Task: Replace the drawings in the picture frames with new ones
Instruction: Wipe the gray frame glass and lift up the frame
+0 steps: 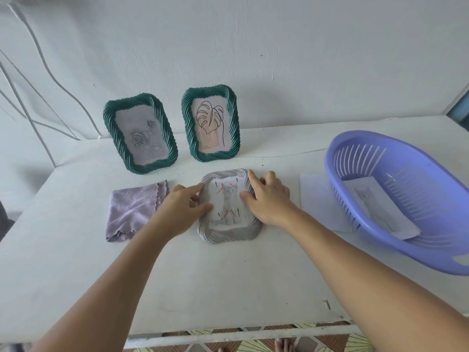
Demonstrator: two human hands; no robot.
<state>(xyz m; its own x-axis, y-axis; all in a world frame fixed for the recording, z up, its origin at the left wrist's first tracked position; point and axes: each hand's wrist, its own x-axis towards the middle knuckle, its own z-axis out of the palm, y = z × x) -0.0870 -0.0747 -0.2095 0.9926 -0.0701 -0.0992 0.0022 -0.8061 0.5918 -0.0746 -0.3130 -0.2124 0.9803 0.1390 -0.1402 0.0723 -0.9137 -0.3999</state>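
A grey ribbed picture frame [229, 233] lies flat in the middle of the white table, with a cat drawing [227, 199] laid in it. My left hand [184, 207] presses the drawing's left edge with thumb and fingertips. My right hand [267, 198] rests on the frame's right side, its fingers spread over the drawing's edge. Two green ribbed frames stand against the wall behind: the left frame [140, 133] shows grey roses, the right frame [210, 124] a line-drawn leaf.
A folded lilac cloth [134, 209] lies left of the grey frame. At the right a tilted purple slotted basket [396, 196] holds another cat drawing [373, 201], and a white sheet [317, 199] lies partly under it. The table's front edge [228, 337] is near me.
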